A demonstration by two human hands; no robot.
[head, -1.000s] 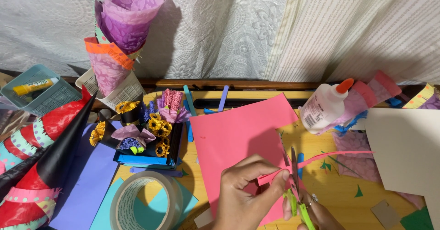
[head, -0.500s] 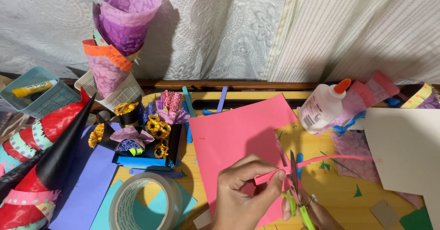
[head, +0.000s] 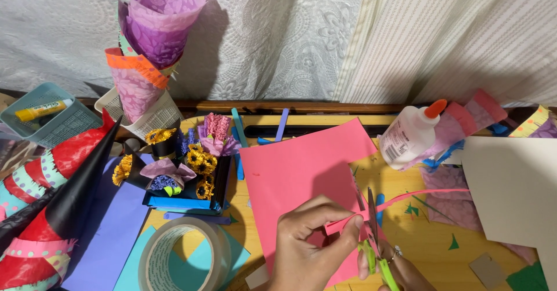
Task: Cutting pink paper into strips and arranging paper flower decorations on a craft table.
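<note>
we see a thin pink paper strip [head: 406, 198] trailing off to the right from the flat pink paper sheet [head: 301, 178] that lies on the yellow wooden table [head: 429, 244]. our left hand [head: 313, 244] has thumb and forefinger pinched together on the near end of that strip, just beside the blades. our right hand [head: 400, 270] is closed through the handles of the green-handled scissors [head: 374, 239], whose blades stand upright and nearly together at the sheet's right edge. as we judge it, the strip is narrow, so a slight drift of the blades could sever it, and the pinching fingertips sit near enough the edge to get nicked. beyond lie a white glue bottle with an orange cap [head: 409, 134], a clear tape roll [head: 183, 256], and a tray of small yellow paper flowers [head: 185, 178].
</note>
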